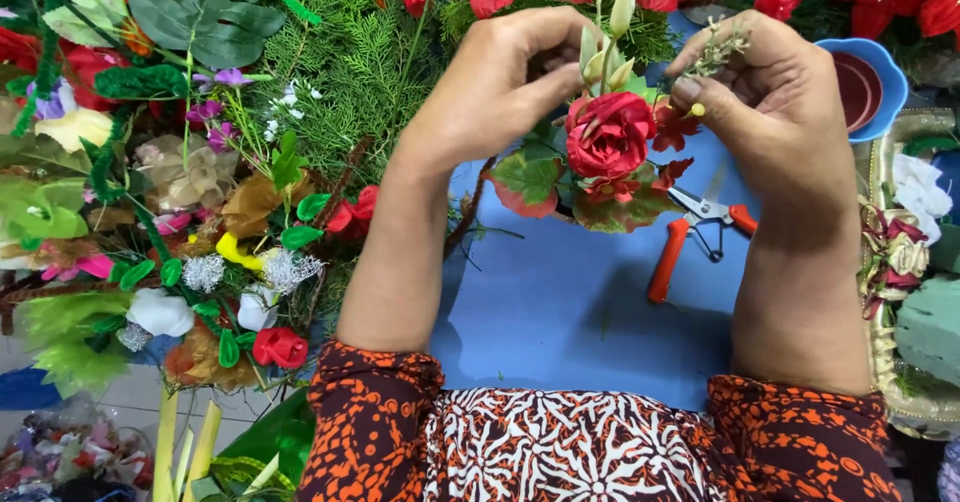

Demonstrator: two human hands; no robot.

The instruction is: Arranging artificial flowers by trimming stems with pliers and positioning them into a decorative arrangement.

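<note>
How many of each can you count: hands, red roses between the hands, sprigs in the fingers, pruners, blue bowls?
Hands: 2 (left hand, right hand)
Rose: 1
Sprig: 1
Pruners: 1
Bowl: 1
Total: 6

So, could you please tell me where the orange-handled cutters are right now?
The cutters lie on the blue mat in the head view, below the red rose and just inside the right hand, near its wrist.

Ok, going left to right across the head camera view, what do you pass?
Pile of artificial flowers → left hand → red rose → orange-handled pruning shears → right hand → blue pot → green foam block.
</note>
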